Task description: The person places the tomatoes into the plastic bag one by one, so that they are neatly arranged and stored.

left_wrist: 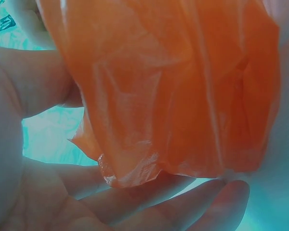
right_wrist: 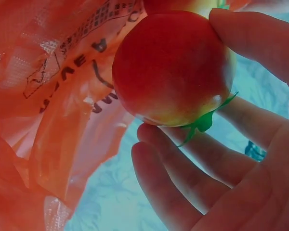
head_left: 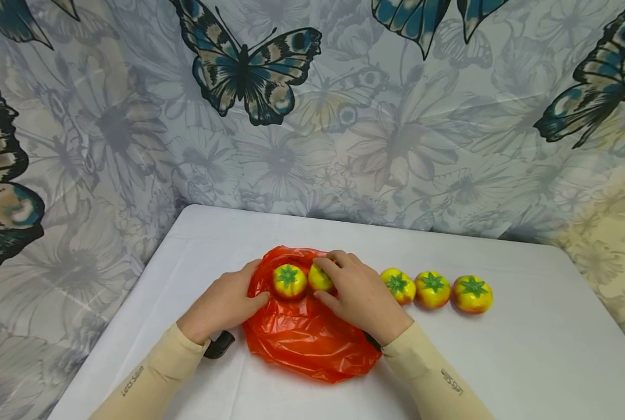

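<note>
A red plastic bag (head_left: 312,344) lies on the table with its mouth open. My left hand (head_left: 228,300) holds the bag's left rim, thumb at the mouth; in the left wrist view, fingers (left_wrist: 149,207) lie along the bag's wall. One yellow-red tomato (head_left: 290,282) with a green star-shaped top sits in the mouth. Beside it, my right hand (head_left: 357,291) grips a second tomato (right_wrist: 176,70) between thumb and fingers, over the bag's right side. Part of that tomato is hidden by the hand in the head view.
Three more tomatoes stand in a row right of the bag: a near one (head_left: 398,286), a middle one (head_left: 432,290) and a far one (head_left: 472,294). A white cloth covers the table (head_left: 543,350). Butterfly-patterned fabric (head_left: 396,146) hangs behind and at the left.
</note>
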A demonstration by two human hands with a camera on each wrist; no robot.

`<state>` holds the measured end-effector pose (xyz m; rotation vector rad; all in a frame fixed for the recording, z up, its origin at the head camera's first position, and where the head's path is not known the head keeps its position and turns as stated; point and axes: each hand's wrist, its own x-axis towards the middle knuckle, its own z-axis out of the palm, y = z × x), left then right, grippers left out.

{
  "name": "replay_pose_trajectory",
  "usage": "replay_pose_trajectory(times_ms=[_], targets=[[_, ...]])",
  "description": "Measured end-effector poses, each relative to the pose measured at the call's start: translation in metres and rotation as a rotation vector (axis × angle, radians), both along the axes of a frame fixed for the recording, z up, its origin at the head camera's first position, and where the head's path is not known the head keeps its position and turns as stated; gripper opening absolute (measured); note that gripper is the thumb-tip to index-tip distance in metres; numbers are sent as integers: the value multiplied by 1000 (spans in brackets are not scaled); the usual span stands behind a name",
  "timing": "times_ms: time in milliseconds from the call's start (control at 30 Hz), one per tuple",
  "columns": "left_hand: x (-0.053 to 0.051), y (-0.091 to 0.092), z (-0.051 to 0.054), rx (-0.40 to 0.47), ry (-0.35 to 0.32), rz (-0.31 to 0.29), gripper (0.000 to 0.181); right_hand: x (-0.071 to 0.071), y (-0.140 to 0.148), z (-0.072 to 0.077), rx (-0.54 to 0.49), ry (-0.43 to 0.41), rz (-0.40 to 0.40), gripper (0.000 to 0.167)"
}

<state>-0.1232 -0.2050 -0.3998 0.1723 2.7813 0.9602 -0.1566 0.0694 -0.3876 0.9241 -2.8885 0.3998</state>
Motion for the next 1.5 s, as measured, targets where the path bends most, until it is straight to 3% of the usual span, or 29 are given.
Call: replay_pose_trajectory(times_ms=[567,1500], targets=[[3,0,1,-4,6,-11,71,-2,-2,-9,20,-43,-11,55],[2,3,0,-4,-15,-14,72,-5,-2,-15,28,-22,4,56]])
